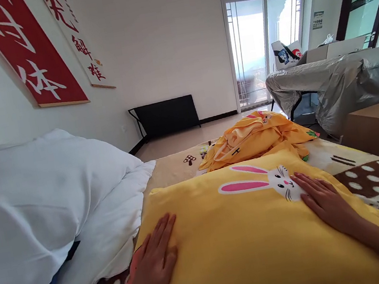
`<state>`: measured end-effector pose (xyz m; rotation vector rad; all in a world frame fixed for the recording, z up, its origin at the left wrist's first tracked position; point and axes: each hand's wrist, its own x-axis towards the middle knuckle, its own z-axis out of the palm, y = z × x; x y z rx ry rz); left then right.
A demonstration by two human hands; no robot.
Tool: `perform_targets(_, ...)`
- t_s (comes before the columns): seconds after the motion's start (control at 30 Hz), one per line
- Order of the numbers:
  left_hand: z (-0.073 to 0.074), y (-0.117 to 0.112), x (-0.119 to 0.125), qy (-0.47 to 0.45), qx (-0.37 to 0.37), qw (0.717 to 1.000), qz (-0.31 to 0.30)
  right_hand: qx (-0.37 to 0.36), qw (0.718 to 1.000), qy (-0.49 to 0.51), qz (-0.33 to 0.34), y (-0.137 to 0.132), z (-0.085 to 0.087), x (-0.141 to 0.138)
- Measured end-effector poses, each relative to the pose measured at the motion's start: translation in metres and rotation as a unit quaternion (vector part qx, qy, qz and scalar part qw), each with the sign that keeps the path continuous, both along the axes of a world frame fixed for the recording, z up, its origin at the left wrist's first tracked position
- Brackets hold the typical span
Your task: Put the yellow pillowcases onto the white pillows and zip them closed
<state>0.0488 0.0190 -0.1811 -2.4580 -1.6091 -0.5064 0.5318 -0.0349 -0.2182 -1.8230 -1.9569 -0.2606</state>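
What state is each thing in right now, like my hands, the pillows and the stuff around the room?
Left hand: open, palm down on the yellow pillow
Right hand: open, palm down beside the printed rabbit face
Yellow pillow: lying flat, mostly smooth
Orange cloth: crumpled in a heap
White pillows: piled up
Plastic sheet: draped, wrinkled
Red scroll: unrolled, hanging

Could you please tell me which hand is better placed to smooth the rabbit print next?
Probably the right hand: it rests at the rabbit print, while the left hand lies farther away, near the yellow pillow's left edge.
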Motion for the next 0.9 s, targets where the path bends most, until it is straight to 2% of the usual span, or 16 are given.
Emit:
perform_targets(0.1,0.002,-0.014,-0.024,-0.003,0.016,1.0,0.025,0.003,0.998,-0.006,-0.055,-0.017,-0.013,0.038)
perform_targets(0.17,0.015,-0.031,-0.015,0.008,0.063,0.998,-0.002,0.043,0.996,-0.021,-0.077,-0.034,-0.003,0.037)
perform_targets(0.23,0.028,-0.054,0.016,0.044,0.124,0.989,-0.075,0.095,0.993,-0.059,-0.043,-0.055,0.018,0.009)
perform_targets(0.3,0.035,-0.077,0.061,0.102,0.163,0.97,-0.149,0.12,0.984,-0.117,0.064,-0.074,0.041,-0.039)
perform_targets(0.37,0.032,-0.093,0.106,0.135,0.213,0.943,-0.217,0.146,0.957,-0.176,0.176,-0.084,0.053,-0.091)
perform_targets(0.4,0.027,-0.097,0.124,0.142,0.233,0.934,-0.232,0.166,0.942,-0.193,0.219,-0.085,0.055,-0.112)
perform_targets(0.43,0.021,-0.097,0.136,0.149,0.248,0.928,-0.236,0.171,0.936,-0.202,0.231,-0.083,0.052,-0.128)
perform_targets(0.5,0.009,-0.093,0.141,0.162,0.26,0.929,-0.208,0.164,0.94,-0.201,0.219,-0.074,0.041,-0.138)
perform_targets(0.57,0.001,-0.083,0.121,0.167,0.259,0.937,-0.164,0.136,0.957,-0.188,0.175,-0.063,0.027,-0.123)
perform_targets(0.7,-0.015,-0.069,0.04,0.127,0.239,0.961,-0.051,0.115,0.975,-0.169,0.084,-0.058,0.006,-0.059)
perform_targets(0.8,-0.032,-0.068,-0.016,0.054,0.175,0.983,0.029,0.113,0.981,-0.159,0.012,-0.065,-0.005,-0.013)
perform_targets(0.9,-0.042,-0.073,-0.046,-0.053,0.067,0.993,0.078,0.093,0.989,-0.097,-0.065,-0.069,-0.019,0.023)
